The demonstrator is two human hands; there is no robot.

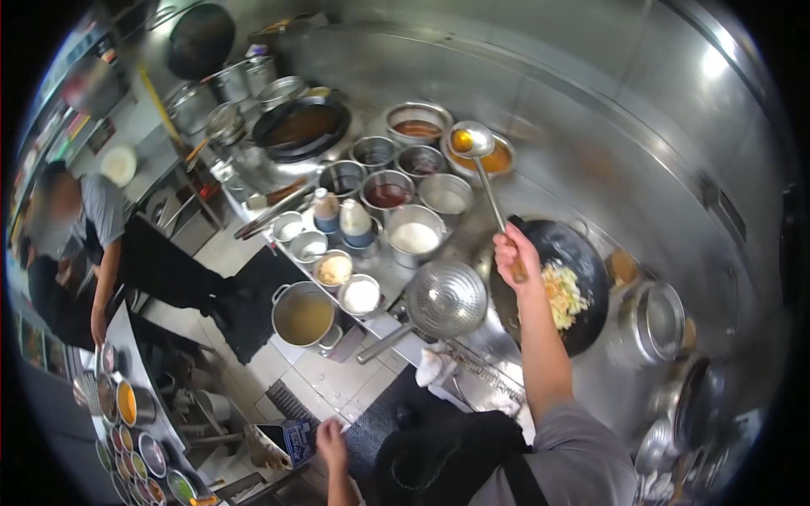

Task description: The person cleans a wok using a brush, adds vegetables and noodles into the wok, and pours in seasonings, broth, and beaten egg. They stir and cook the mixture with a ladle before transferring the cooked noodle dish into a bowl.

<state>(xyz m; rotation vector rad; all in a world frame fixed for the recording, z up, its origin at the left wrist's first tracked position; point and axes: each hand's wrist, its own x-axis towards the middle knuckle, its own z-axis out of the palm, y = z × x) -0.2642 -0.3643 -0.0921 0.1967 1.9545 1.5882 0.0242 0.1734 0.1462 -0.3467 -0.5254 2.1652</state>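
Note:
My right hand (516, 255) is closed round the wooden handle of a long metal ladle (488, 187). The ladle's bowl holds some amber liquid and is over a metal pot of orange-brown oil (496, 160) near the back wall. Below my right forearm sits a dark wok (593, 314), partly hidden by the arm. Chopped, pale yellow and green food (564, 297) lies in the wok. My left hand (332, 442) hangs low, away from the cooktop, with its fingers loosely curled in and no object visible in it.
A perforated strainer (447, 299) rests left of the wok, its handle jutting past the counter edge. Behind it stand sauce pots (388, 191), squeeze bottles (356, 221) and seasoning bowls (361, 293). A stockpot (304, 314) stands lower left. Another person (105, 228) works at the left counter.

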